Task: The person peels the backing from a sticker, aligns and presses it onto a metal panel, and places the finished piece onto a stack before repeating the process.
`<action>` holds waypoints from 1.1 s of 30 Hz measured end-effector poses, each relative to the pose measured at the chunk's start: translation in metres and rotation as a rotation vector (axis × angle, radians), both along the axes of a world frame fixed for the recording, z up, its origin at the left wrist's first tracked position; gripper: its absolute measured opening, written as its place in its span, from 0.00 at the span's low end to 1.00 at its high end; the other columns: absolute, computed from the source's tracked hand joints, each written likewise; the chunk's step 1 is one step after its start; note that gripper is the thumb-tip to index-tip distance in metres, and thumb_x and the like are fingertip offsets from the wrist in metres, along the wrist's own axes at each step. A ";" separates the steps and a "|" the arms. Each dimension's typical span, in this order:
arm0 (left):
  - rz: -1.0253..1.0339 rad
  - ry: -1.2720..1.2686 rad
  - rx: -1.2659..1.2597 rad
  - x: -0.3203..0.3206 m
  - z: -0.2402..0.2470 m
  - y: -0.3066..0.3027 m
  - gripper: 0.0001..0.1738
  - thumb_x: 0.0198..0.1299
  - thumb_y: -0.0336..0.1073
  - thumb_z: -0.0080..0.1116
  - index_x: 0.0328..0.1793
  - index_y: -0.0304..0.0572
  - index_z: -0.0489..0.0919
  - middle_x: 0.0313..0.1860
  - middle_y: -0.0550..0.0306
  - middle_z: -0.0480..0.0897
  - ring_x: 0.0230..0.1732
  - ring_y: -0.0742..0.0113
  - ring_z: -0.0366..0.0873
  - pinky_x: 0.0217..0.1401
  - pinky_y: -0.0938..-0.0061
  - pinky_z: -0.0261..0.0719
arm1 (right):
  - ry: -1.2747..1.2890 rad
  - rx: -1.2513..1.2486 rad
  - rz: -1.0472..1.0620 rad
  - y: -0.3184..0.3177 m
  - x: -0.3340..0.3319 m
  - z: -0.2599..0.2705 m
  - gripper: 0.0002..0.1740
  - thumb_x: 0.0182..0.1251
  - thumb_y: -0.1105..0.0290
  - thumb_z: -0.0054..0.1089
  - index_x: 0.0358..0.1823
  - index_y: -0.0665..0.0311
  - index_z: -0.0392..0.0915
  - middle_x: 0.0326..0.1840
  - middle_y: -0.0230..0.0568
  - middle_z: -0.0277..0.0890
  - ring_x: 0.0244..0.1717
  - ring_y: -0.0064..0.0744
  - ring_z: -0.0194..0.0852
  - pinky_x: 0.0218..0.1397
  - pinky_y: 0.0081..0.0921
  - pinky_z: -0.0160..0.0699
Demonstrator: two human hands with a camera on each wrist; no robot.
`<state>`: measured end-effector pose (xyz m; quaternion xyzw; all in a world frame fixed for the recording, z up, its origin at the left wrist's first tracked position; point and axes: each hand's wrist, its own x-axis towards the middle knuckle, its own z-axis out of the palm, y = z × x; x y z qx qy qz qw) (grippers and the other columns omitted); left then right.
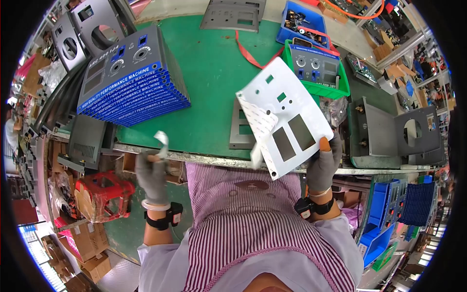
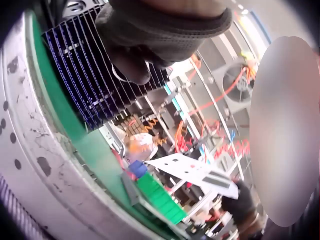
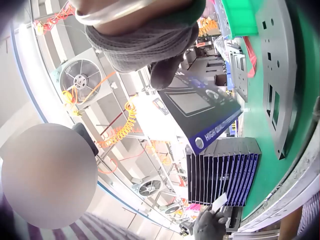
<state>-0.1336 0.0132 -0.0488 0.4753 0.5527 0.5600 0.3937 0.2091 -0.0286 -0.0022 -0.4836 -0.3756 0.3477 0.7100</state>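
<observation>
My right hand grips the lower right corner of a panel sticker, thumb on its white back. Cutouts pierce the sticker, and a flap of backing paper with small print is folded back along its left edge. In the right wrist view the dark printed face shows, with a blue lettered border. Off to the left, at the table's front edge, my left hand pinches a curled white strip of backing paper. Partly under the sticker, a grey metal panel lies on the green table.
A tall stack of printed panels stands at left. Behind the sticker are a green bin with a printed panel and a blue bin of small parts. Bent metal housings stand at right; metal panels lie at the back.
</observation>
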 end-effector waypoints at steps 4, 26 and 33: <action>-0.462 0.039 -0.008 0.041 0.018 -0.011 0.23 0.55 0.20 0.48 0.59 0.38 0.64 0.26 0.64 0.68 0.21 0.80 0.66 0.22 0.84 0.67 | -0.160 0.003 -0.001 0.003 -0.010 -0.009 0.19 0.65 0.62 0.54 0.51 0.68 0.68 0.34 0.31 0.72 0.27 0.14 0.69 0.24 0.12 0.69; -0.529 -0.711 -0.505 0.003 0.001 0.013 0.19 0.59 0.38 0.55 0.50 0.30 0.71 0.16 0.68 0.67 0.11 0.84 0.58 0.11 0.89 0.51 | 0.064 -0.040 -0.075 0.007 0.004 -0.009 0.14 0.64 0.67 0.53 0.47 0.68 0.70 0.38 0.33 0.74 0.33 0.18 0.71 0.35 0.16 0.71; -0.208 0.110 -0.912 -0.143 -0.140 -0.043 0.11 0.54 0.34 0.56 0.36 0.30 0.79 0.23 0.55 0.80 0.22 0.67 0.78 0.24 0.73 0.75 | -0.039 -0.078 -0.209 0.005 0.018 -0.010 0.20 0.66 0.63 0.50 0.55 0.67 0.66 0.28 0.33 0.74 0.16 0.14 0.65 0.12 0.12 0.57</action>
